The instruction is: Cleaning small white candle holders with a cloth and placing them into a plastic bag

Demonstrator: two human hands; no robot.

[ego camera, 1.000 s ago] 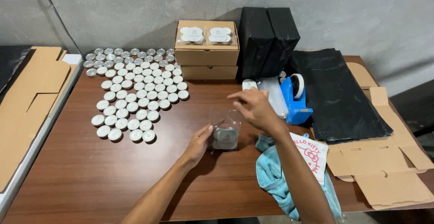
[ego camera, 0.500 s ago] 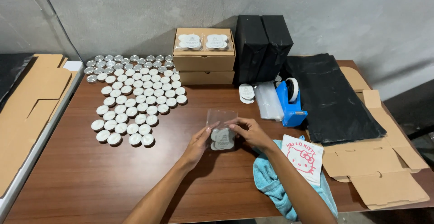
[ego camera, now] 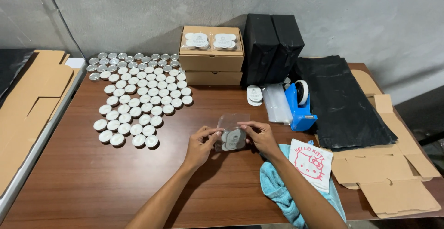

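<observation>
Both hands pinch a clear bag [ego camera: 232, 126] holding what look like 2 white-lidded tins: left hand [ego camera: 200, 144] at 9 o'clock, right hand [ego camera: 260, 135] at 3. The tin cluster [ego camera: 138, 97] lies at 10 o'clock.

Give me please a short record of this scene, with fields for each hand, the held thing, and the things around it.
left hand: pinches the left edge of the clear bag
right hand: grips the bag's right side
clear bag: small, holds round tins
tins on table: many, in rows, left of the hands
cardboard boxes: stacked at the back
tape dispenser: blue, right of the hands
blue cloth: under the right forearm
</observation>
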